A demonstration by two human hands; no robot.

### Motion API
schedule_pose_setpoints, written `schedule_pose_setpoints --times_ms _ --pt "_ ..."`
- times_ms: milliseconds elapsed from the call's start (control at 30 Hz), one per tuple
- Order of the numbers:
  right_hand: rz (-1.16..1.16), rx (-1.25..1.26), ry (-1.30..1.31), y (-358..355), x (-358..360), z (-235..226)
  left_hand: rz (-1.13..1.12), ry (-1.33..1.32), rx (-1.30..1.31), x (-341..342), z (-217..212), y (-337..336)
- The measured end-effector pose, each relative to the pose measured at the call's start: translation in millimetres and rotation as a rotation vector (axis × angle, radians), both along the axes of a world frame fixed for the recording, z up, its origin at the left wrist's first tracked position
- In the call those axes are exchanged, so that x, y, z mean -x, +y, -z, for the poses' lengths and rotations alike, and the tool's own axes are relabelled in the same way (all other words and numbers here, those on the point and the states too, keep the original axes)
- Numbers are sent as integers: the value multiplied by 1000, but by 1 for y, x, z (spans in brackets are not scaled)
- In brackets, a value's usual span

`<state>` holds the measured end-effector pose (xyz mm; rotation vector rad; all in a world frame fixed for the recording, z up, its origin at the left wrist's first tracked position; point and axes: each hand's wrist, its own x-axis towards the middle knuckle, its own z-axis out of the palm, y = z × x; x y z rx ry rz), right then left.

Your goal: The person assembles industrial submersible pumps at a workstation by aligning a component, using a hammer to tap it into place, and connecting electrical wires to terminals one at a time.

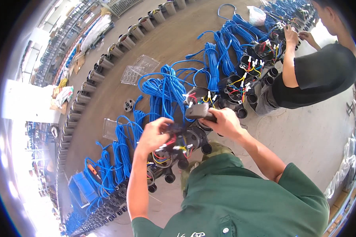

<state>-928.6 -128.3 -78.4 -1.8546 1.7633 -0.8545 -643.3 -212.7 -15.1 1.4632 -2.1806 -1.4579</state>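
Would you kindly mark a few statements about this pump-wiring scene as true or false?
1. The right hand holds a dark flat tool. True.
2. The coiled cables on the floor are red. False: they are blue.
3. The left hand rests at the wired top of a black round pump housing. True.
4. The co-worker in the black shirt stands idle. False: both hands are at the wires.

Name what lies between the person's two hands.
In the head view, between left hand and right hand sits a black pump housing with coloured wires.
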Motion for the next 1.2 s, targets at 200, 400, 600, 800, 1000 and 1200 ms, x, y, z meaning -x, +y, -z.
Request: schedule_pose_setpoints --times_ms 200,400,600,800,1000,1200 --pt "-117 78 215 2 1 1 -143 -184 151 -12 19 -13" --pt "-241 106 277 3 22 19 -117 286 91 23 41 -55" --pt "-216 212 189 6 24 11 -41 278 -389 103 67 -77" --pt "-234 222 137 22 43 10 -227 380 -258 108 67 -69" --pt "-67 202 65 49 47 16 -498 519 143 99 63 -60" --pt "154 62 150 39 29 7 -372 -29 171 62 73 -79"
